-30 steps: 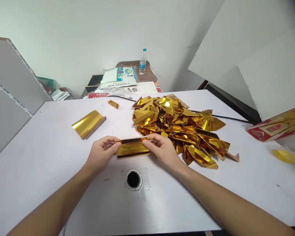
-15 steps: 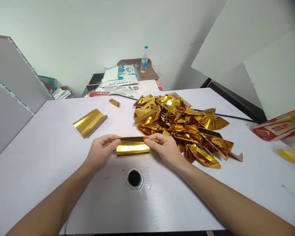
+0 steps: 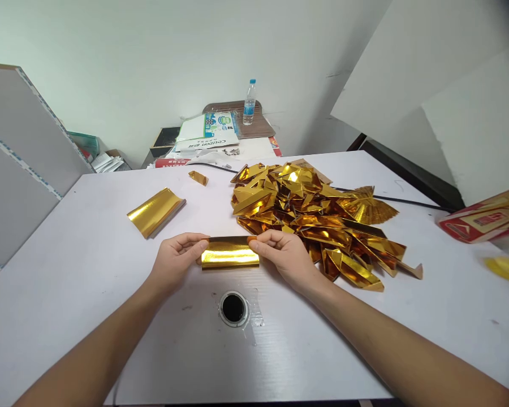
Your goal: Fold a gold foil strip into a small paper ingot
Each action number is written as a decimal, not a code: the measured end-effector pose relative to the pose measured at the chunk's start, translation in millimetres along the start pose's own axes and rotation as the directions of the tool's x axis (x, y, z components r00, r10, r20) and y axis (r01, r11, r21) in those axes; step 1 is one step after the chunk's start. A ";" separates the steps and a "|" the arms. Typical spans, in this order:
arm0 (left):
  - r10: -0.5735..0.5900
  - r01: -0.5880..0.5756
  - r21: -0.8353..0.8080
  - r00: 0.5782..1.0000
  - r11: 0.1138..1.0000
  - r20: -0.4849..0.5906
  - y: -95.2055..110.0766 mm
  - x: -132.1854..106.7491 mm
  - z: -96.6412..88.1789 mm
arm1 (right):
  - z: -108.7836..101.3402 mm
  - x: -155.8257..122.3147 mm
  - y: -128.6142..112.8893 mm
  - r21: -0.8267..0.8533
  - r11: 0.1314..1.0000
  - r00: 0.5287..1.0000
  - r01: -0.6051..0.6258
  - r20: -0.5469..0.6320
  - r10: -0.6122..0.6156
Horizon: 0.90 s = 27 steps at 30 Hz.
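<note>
A gold foil paper (image 3: 229,253), folded into a narrow strip, lies across the middle of the white table (image 3: 89,271). My left hand (image 3: 176,261) pinches its left end and my right hand (image 3: 283,256) pinches its right end. Just right of my right hand spreads a big pile of folded gold foil pieces (image 3: 309,215). A stack of flat gold foil sheets (image 3: 155,212) lies to the upper left of my left hand. One small folded gold piece (image 3: 198,178) sits alone farther back.
A round cable hole (image 3: 233,308) opens in the table just below the strip. A black cable (image 3: 407,202) runs behind the pile. A red and gold packet (image 3: 483,217) and a yellow object (image 3: 504,267) lie at the right edge. Behind the table stand a water bottle (image 3: 249,102) and papers (image 3: 207,131).
The strip has been folded over, so it is narrower and shows a shiny curved face. Both hands stay on its ends. The view has shifted slightly.
</note>
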<state>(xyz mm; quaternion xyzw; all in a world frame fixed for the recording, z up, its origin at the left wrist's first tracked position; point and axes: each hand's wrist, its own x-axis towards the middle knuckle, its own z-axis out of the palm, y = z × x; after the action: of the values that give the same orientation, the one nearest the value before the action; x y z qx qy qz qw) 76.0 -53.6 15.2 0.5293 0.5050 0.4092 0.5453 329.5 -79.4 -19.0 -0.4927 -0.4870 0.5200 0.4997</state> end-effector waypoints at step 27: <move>0.237 -0.164 0.800 0.971 0.577 0.028 -22.2 11.1 1.7 | 15.4 6.8 5.4 -0.913 0.310 0.903 0.264 0.121 -0.412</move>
<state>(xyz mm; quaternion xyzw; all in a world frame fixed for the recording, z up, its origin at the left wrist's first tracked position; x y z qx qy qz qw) 77.4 -45.4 -8.2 0.7529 0.5929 0.2212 0.1809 313.8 -73.0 -24.0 -0.6046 -0.7477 0.0142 0.2743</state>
